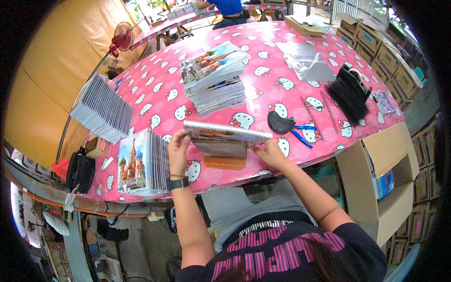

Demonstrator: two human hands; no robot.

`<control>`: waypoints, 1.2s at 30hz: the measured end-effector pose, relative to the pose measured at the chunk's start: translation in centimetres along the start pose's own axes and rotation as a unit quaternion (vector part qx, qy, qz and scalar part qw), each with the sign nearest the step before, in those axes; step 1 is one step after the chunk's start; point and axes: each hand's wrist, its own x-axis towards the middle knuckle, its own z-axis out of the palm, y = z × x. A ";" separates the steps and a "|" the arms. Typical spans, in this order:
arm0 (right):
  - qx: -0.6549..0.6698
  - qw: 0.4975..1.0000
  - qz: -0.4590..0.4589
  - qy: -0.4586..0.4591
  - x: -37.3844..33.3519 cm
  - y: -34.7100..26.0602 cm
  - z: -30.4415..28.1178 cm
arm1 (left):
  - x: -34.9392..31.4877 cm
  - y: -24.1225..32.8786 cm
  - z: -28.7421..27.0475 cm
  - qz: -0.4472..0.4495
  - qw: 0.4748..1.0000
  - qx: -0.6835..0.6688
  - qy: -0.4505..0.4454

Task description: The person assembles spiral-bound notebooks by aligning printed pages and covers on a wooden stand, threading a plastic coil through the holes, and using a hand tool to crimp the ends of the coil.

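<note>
Between my left hand [178,150] and my right hand [271,153] I hold up a spiral-bound notebook [221,134] by its two ends, tilted so its bound edge is uppermost. My fingers are closed on the ends. Just below it on the table sits an orange-brown wooden block [224,162] with a grey upper part, partly hidden by the notebook. Left of my left hand lies a pile of spiral notebooks [136,162] with a colourful domed building on the cover. Blue-handled pliers [303,134] and a black rounded piece [281,122] lie beyond my right hand.
A tall notebook stack [213,89] stands mid-table, another stack [103,110] at the left. Clear plastic sheets [307,63] and a bunch of black spiral coils [347,96] lie at the right. An open carton [380,183] flanks the right table edge. A person [229,11] is far off.
</note>
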 end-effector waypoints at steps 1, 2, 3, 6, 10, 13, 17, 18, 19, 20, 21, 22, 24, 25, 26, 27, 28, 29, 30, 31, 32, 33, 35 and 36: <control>0.035 0.999 -0.003 0.006 0.1 -0.5 0.3 | -0.3 -0.6 -0.1 -0.008 1.000 -0.010 0.024; 0.060 0.998 0.013 0.020 0.2 -1.4 0.5 | -0.7 -1.3 0.1 -0.030 0.998 -0.039 0.038; 0.094 0.995 0.010 0.017 0.5 -2.1 0.9 | -0.8 -2.0 0.5 -0.023 0.998 -0.046 0.037; 0.257 0.965 0.044 -0.014 1.3 -2.7 2.8 | -0.6 -3.8 0.1 -0.015 0.997 -0.057 0.042; 0.149 0.988 -0.010 -0.037 1.9 -3.1 3.4 | -0.9 -4.0 -2.6 0.002 0.993 -0.088 0.081; 0.233 0.973 0.005 0.000 2.4 -3.5 4.2 | -1.7 -3.9 -2.0 -0.040 0.999 0.002 0.013; 0.269 0.960 0.055 0.053 2.1 -4.2 4.3 | -3.6 -1.8 0.9 -0.085 0.993 -0.070 0.042; 0.288 0.952 0.087 0.052 2.0 -4.4 4.3 | -3.9 -2.3 0.6 -0.096 0.989 -0.058 0.092; 0.306 0.943 0.120 0.052 1.7 -4.5 4.4 | -4.2 -2.7 0.2 -0.107 0.983 -0.046 0.141; 0.333 0.931 0.133 0.060 1.2 -4.8 4.7 | -4.1 -1.2 0.1 -0.068 0.992 -0.026 0.108; 0.329 0.933 0.135 0.063 0.8 -5.1 4.8 | -3.9 -1.3 0.1 -0.076 0.986 -0.057 0.138; 0.324 0.934 0.136 0.066 0.3 -5.5 4.8 | -4.0 -1.3 0.2 -0.067 0.986 -0.033 0.151; 0.352 0.923 0.138 0.070 0.0 -6.1 4.4 | -3.3 0.1 1.5 -0.030 0.985 -0.030 0.166; 0.320 0.935 0.137 0.069 0.0 -6.2 4.6 | -3.3 0.8 1.7 -0.044 0.984 -0.008 0.174; 0.287 0.946 0.136 0.068 0.1 -6.3 4.8 | -3.2 0.4 1.9 -0.039 0.978 -0.027 0.202; 0.254 0.955 0.136 0.068 0.2 -6.3 4.8 | -2.9 0.2 2.2 -0.035 0.972 -0.047 0.229; 0.260 0.955 0.131 0.062 0.4 -6.4 4.6 | -2.9 0.2 2.3 -0.092 0.967 -0.073 0.225; 0.269 0.953 0.126 0.052 0.5 -6.6 4.7 | -2.8 0.0 2.3 -0.080 0.968 -0.098 0.219; 0.278 0.952 0.121 0.042 0.6 -6.5 4.4 | -2.8 -0.3 2.6 -0.078 0.965 -0.111 0.224; 0.267 0.957 0.098 0.056 0.7 -6.1 3.9 | -2.8 -0.4 3.0 -0.076 0.962 -0.123 0.230; 0.258 0.961 0.073 0.067 1.1 -5.5 3.2 | -2.9 -0.6 3.0 -0.068 0.960 -0.143 0.230; 0.250 0.964 0.050 0.073 1.5 -5.0 2.5 | -3.2 -1.1 2.7 -0.063 0.957 -0.161 0.234; 0.109 0.978 0.001 0.178 3.6 -2.6 -1.7 | -3.4 -1.9 2.4 -0.053 0.955 -0.175 0.236; 0.033 0.978 0.100 0.180 4.3 -1.5 -4.6 | -3.7 -2.3 2.2 -0.051 0.956 -0.169 0.236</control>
